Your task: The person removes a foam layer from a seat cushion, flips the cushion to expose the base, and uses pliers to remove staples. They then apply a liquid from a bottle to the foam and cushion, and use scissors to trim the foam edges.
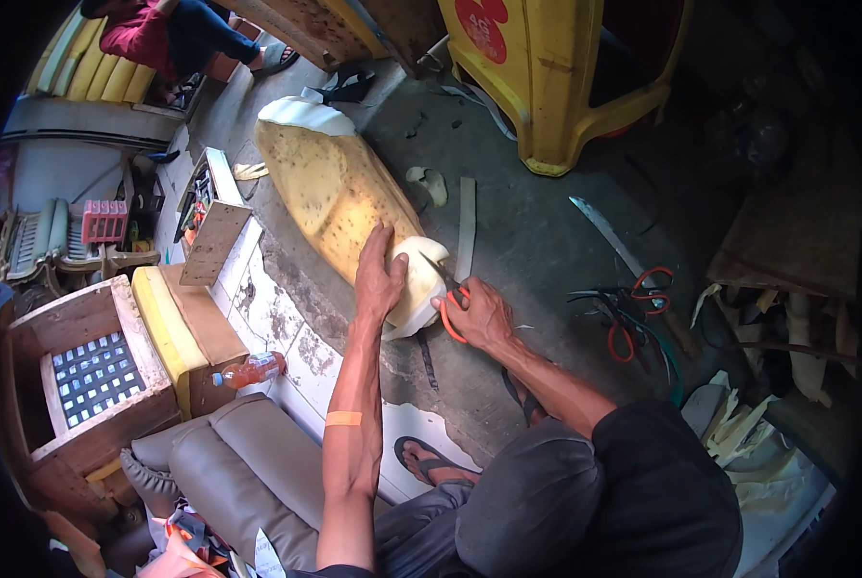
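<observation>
A long yellow foam seat cushion [330, 188] with white foam at both ends lies on the concrete floor in the head view. My left hand [380, 275] presses flat on its near end, beside the white foam piece [419, 279]. My right hand [479, 313] grips orange-handled scissors [450, 306], whose blades point into the white foam edge.
More orange-handled scissors and tools [633, 308] and a long blade [604, 231] lie on the floor to the right. A yellow plastic stool [556, 87] stands beyond. At left are a grey leather seat [248, 462], a bottle [253, 369], a wooden frame [84, 366] and a seated person [171, 34].
</observation>
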Tool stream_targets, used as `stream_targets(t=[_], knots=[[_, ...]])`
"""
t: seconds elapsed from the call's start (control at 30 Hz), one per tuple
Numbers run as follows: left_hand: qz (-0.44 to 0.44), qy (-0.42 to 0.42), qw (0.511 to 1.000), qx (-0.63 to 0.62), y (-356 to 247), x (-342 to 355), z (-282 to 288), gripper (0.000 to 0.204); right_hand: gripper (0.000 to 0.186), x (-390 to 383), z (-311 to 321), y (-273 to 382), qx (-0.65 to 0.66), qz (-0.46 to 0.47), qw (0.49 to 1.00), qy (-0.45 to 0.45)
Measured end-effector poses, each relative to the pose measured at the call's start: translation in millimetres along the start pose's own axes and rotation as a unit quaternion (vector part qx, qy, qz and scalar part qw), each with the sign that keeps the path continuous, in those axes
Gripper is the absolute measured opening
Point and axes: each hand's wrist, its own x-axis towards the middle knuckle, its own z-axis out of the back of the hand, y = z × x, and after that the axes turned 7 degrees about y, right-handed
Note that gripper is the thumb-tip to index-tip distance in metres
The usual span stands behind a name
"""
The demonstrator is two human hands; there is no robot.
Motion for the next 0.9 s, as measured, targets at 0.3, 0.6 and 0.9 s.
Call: stream_targets(t=[0.3, 0.6, 0.9], knots=[[0.003, -0.015, 1.0, -0.024, 7, -5, -2, 0.058, 0.066, 12, 11, 7, 0.055, -0.025, 0.994, 0.092], [0.01, -0.023, 0.998, -0.064, 8, -5, -6, 0.056, 0.07, 25, 17, 16, 0.059, -0.023, 0.995, 0.075], [-0.09, -0.125, 0.978, 0.14, -51, -10, -32, 0.036, 0.06, -8, 49, -53, -0.02, -0.119, 0.993, 0.007]])
